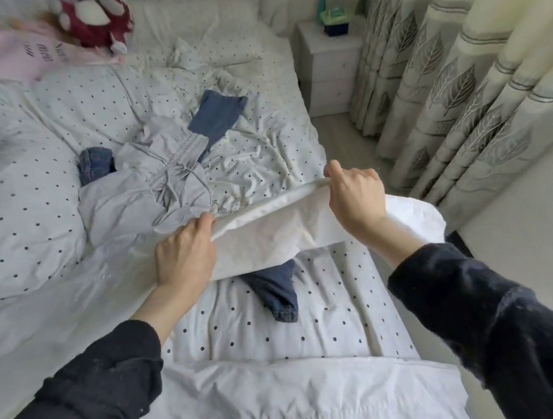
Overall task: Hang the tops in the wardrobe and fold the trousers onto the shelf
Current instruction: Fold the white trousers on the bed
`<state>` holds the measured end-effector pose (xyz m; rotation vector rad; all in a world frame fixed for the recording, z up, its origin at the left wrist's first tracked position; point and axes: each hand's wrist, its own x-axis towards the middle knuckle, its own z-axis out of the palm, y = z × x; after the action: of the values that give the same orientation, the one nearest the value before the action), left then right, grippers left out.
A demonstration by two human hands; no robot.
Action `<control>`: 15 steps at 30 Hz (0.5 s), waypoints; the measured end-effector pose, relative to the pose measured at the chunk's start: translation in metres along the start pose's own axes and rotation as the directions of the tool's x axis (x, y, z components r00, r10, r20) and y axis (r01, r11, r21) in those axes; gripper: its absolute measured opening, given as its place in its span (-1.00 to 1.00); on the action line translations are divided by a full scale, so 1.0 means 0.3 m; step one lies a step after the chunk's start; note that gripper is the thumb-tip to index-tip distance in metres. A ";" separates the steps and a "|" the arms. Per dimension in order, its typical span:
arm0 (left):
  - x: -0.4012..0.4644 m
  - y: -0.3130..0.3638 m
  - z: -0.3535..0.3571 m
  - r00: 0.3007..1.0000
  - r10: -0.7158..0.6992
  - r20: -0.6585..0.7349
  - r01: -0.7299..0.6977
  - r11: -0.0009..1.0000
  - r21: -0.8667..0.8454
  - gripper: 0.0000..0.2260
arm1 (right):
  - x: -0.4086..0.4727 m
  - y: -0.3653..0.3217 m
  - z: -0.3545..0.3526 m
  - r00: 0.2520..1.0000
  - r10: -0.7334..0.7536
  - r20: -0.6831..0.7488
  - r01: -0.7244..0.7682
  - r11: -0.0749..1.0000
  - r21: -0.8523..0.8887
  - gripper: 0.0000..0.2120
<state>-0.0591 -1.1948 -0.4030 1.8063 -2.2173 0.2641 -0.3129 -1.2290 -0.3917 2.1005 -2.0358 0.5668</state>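
I see both hands holding a white, crinkled cotton garment taut above the polka-dot bed: my left hand pinches its edge at nine o'clock, my right hand grips it at three. A dark blue denim piece lies beneath; pale grey drawstring trousers sit at twelve.

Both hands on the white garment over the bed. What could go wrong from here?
1. The left hand and right hand grip only the top edge of the white fabric garment; its loose end hangs past the bed edge and may drag.
2. It hangs over the dark blue denim trousers and could snag or shift them.
3. The pale grey crumpled garment lies close behind.
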 end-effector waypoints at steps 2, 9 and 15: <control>0.023 0.003 -0.066 0.998 -0.004 -0.056 0.000 0.997 -0.072 -0.65 | 0.032 -0.022 -0.055 0.981 -0.037 -0.191 0.049 0.997 0.060 -0.68; -0.221 0.125 -0.036 0.936 0.098 0.339 -0.003 0.962 -0.272 -0.38 | -0.266 0.076 -0.064 0.995 -0.078 -0.062 0.077 0.997 -0.019 -0.57; -0.471 0.226 0.143 0.562 0.220 0.797 -0.093 0.975 -0.203 -0.48 | -0.671 0.199 0.027 0.675 0.149 0.723 -0.063 0.987 -0.145 -0.44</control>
<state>-0.1029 -1.0628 -0.4868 1.8553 -2.8808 -0.8918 -0.3707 -1.0493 -0.4837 2.3835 -2.4946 -0.4928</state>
